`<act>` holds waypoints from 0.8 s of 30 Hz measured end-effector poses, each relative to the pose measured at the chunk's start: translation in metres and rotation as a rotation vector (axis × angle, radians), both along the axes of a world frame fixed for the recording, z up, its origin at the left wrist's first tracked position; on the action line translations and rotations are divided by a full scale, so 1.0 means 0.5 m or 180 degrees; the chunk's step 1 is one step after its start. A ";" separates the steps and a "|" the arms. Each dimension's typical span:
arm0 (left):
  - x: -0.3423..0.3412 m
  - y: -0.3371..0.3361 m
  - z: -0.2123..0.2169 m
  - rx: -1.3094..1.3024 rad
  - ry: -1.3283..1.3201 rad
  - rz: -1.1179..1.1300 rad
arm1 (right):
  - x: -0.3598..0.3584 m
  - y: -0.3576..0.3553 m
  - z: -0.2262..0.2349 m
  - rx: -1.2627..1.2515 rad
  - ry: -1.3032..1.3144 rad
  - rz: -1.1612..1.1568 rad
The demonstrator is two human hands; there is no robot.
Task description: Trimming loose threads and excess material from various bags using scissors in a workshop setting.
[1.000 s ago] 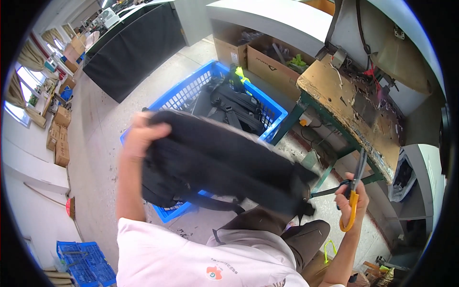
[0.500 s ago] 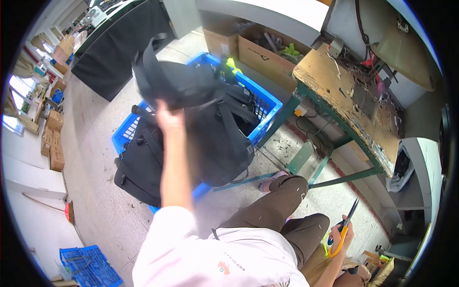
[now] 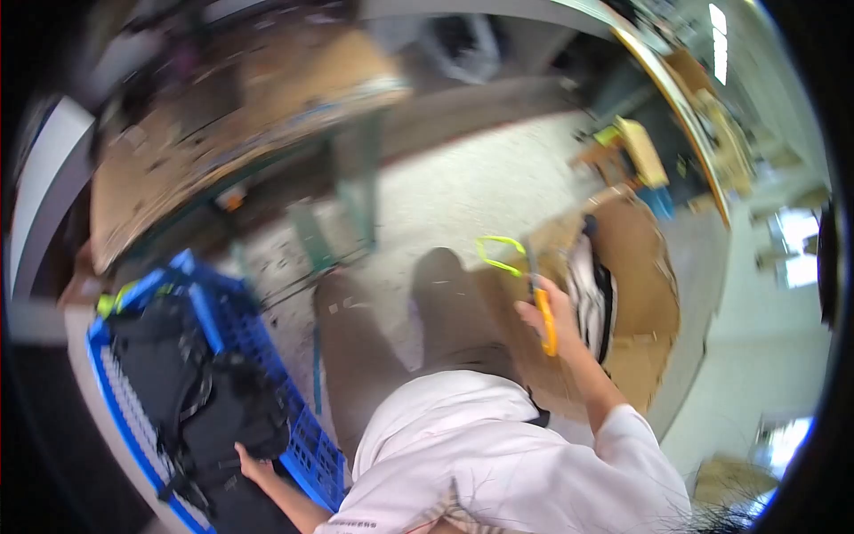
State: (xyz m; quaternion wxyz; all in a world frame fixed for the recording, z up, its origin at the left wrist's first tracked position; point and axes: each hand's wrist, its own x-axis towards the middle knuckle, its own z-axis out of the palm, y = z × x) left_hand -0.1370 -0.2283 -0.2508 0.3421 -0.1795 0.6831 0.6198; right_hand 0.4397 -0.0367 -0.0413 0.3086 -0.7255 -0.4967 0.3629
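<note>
Beside blue crate (image 3: 307,445): left hand (image 3: 252,465) gripped soft, floppy black bag (image 3: 209,418); right hand (image 3: 553,316) closed around scissors (image 3: 534,298).

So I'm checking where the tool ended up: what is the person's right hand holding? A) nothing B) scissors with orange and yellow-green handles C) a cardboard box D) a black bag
B: the right hand grips scissors with orange and yellow-green handles, raised near the open cardboard box, while the left hand rests on the black bags in the blue crate.
</note>
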 end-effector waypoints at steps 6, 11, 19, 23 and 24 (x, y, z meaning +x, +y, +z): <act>-0.236 0.023 -0.167 -0.1303 0.2383 0.0114 | 0.016 -0.079 -0.020 -0.0037 -0.0163 -0.0141; -0.228 0.082 -0.178 -0.1300 0.2197 -0.0320 | 0.021 -0.126 -0.029 -0.0289 -0.0308 -0.0089; -0.213 0.144 -0.170 -0.1421 0.1842 -0.0772 | 0.040 -0.133 -0.006 -0.0095 -0.0436 -0.0123; -0.181 0.154 -0.149 -0.1552 0.1650 -0.0999 | 0.084 -0.165 -0.003 0.0048 -0.0735 -0.0931; -0.178 0.161 -0.142 -0.1575 0.1616 -0.1055 | 0.111 -0.178 -0.007 0.0201 -0.0881 -0.1132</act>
